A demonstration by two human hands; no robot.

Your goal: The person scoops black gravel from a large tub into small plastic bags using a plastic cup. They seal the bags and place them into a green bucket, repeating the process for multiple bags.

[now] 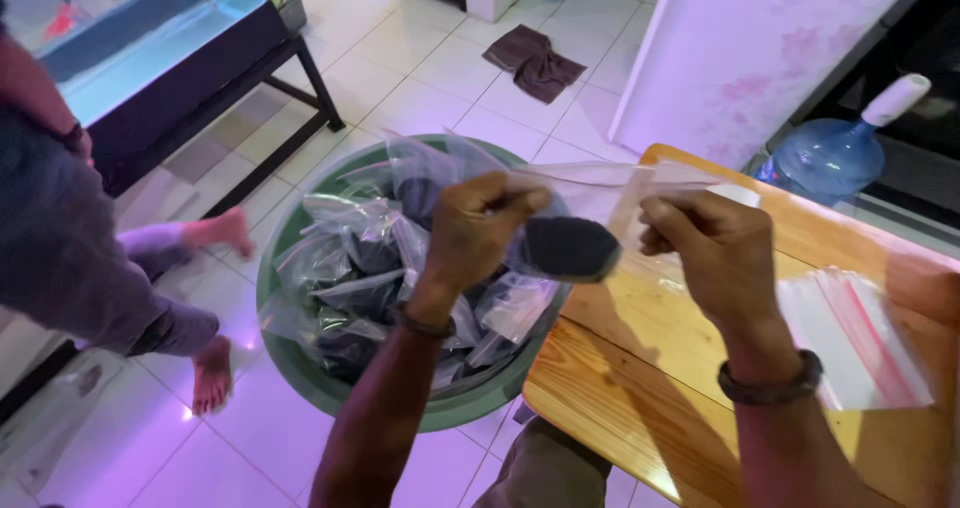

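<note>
Right now both hands are pinching one clear bag w/ dark filling (570,248): left hand (480,230) and right hand (712,253) gripping its top, above the table's (640,368) left edge (green tub (300,368) of filled bags beside it).

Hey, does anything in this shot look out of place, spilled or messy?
One thing: a dark brown cloth lies crumpled on the white tile floor, away from the work. Otherwise the filled bags sit inside the green tub, and the empty bags lie in a loose stack on the wooden table. Nothing looks spilled.
</note>
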